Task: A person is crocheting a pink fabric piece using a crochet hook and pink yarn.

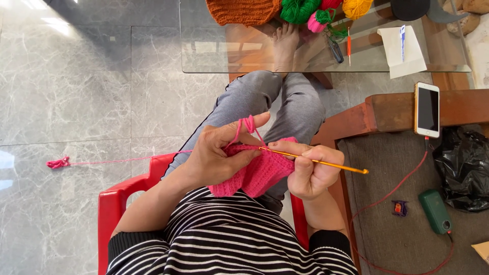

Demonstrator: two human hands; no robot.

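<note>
My left hand [219,153] grips the top edge of a pink crocheted piece [260,173] over my lap, with pink yarn [243,125] looped over its raised forefinger. My right hand [311,170] holds an orange crochet hook [326,164] whose tip is in the piece's upper edge near the left fingers; the handle points right. The yarn strand runs left across the floor to a small pink tangle [57,163].
I sit on a red plastic chair [114,201]. A glass table [204,51] ahead carries an orange knit, green, pink and yellow yarn balls, scissors and paper. To the right, a phone [427,109] on a wooden arm, red cable, green power bank [434,211], black bag.
</note>
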